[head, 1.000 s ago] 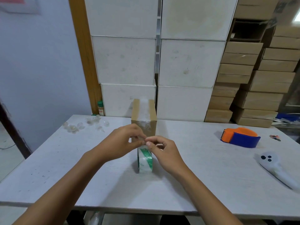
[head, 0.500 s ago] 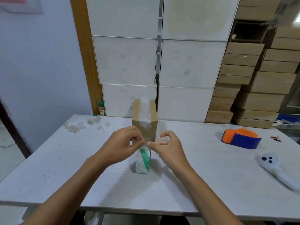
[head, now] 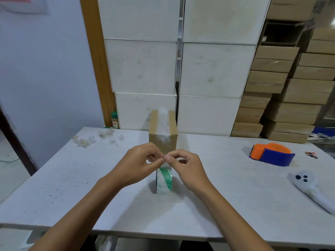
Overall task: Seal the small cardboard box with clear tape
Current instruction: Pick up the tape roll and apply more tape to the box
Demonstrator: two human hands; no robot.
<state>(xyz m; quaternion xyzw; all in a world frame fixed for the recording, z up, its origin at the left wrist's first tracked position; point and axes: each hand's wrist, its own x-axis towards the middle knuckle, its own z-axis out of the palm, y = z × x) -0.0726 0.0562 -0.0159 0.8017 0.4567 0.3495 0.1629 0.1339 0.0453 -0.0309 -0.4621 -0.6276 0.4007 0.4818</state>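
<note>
A small brown cardboard box (head: 155,143) stands upright on the white table (head: 63,178), with wrinkled clear tape running along its top and down its near face. Just in front of it a roll of clear tape (head: 164,180) with a green-and-white core stands on edge. My left hand (head: 139,163) and my right hand (head: 186,166) meet above the roll, thumbs and forefingers pinched on the free end of the tape. The hands hide the lower part of the box's near face and the top of the roll.
An orange and blue tape dispenser (head: 270,154) lies at the right, and a white handheld controller (head: 310,187) nearer the right edge. Crumpled clear tape scraps (head: 96,138) lie at the back left. White boxes (head: 145,66) and brown cartons (head: 290,98) are stacked behind the table.
The roll turned slightly under my fingers, going narrow edge-on half a second ago and showing more of its green face again now. Both hands stayed pinched together above it.
</note>
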